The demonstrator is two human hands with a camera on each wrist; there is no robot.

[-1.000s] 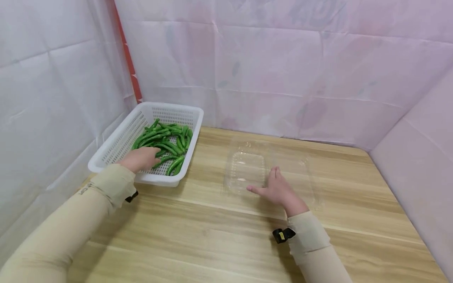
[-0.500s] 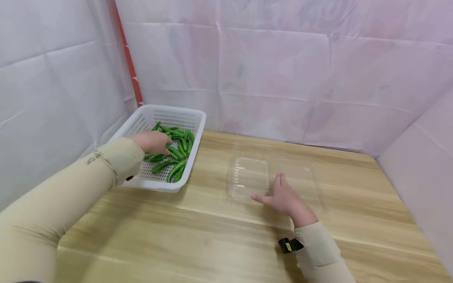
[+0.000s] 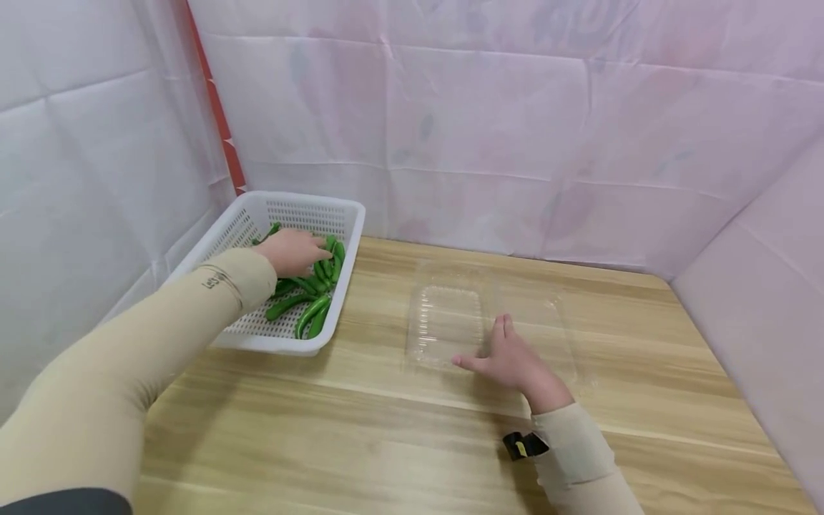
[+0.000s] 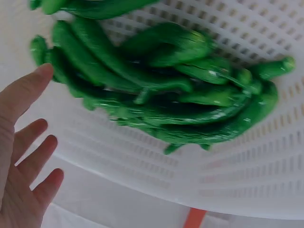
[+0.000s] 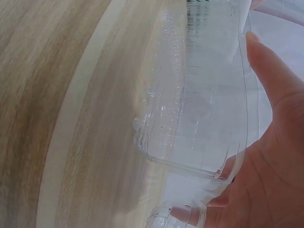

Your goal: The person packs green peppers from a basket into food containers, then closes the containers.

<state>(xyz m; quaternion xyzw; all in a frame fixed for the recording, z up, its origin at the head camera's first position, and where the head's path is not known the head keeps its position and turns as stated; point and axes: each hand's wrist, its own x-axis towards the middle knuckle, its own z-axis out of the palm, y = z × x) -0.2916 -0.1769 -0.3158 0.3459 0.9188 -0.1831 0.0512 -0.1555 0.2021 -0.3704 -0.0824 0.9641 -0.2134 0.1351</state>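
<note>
My left hand (image 3: pixel 292 252) reaches into a white perforated basket (image 3: pixel 257 344), above a heap of green chili peppers (image 3: pixel 312 312). Its fingers are spread in the left wrist view, with nothing between them. One fingertip (image 4: pixel 42 71) there overlaps the end of a pepper (image 4: pixel 142 76); contact cannot be told. My right hand (image 3: pixel 515 363) lies at a clear plastic clamshell box (image 3: pixel 450 318), which stands unfolded on the table. The thumb (image 5: pixel 270 66) meets the box's rim in the right wrist view, and the other fingers lie along the fold, partly seen through the plastic.
The box's flat lid half (image 3: pixel 537 322) extends to the right of its tray half. Wood-patterned tabletop (image 3: pixel 386 443) surrounds the box and basket. Pale cloth walls (image 3: pixel 483 129) enclose the back and both sides, with a red strip (image 3: pixel 219 114) in the left corner.
My left hand has moved deeper into the basket, toward the back and right, over the peppers. My right hand stays at the clear box. The view has shifted slightly.
</note>
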